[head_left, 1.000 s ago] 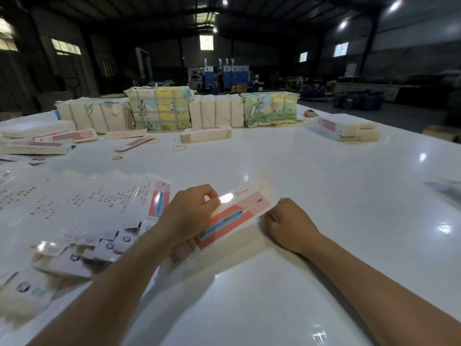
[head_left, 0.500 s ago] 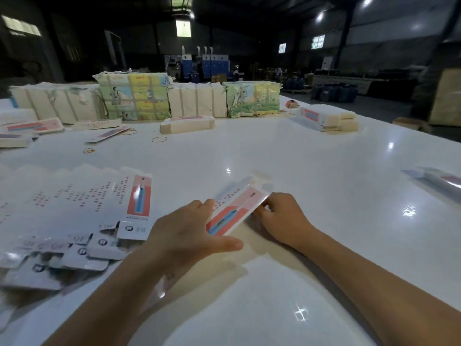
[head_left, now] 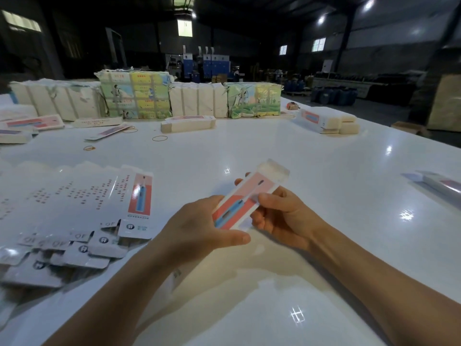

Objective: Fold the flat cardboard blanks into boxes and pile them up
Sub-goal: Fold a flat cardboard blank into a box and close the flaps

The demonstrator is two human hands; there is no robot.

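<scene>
Cardboard blank, pink and blue, sits lifted off the white table at centre frame, gripped by left hand and pinched by right hand, apparently being opened; next, squeezing its edges should square it.

Single head cam; looks fwd and down over white table; hands close below.

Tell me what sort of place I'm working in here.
Probably a packaging workshop in a warehouse hall. Wrapped bundles of stock line the far edge of a big white table, flat blanks are fanned out at the left, and blue machines stand under a dark, high roof.
</scene>
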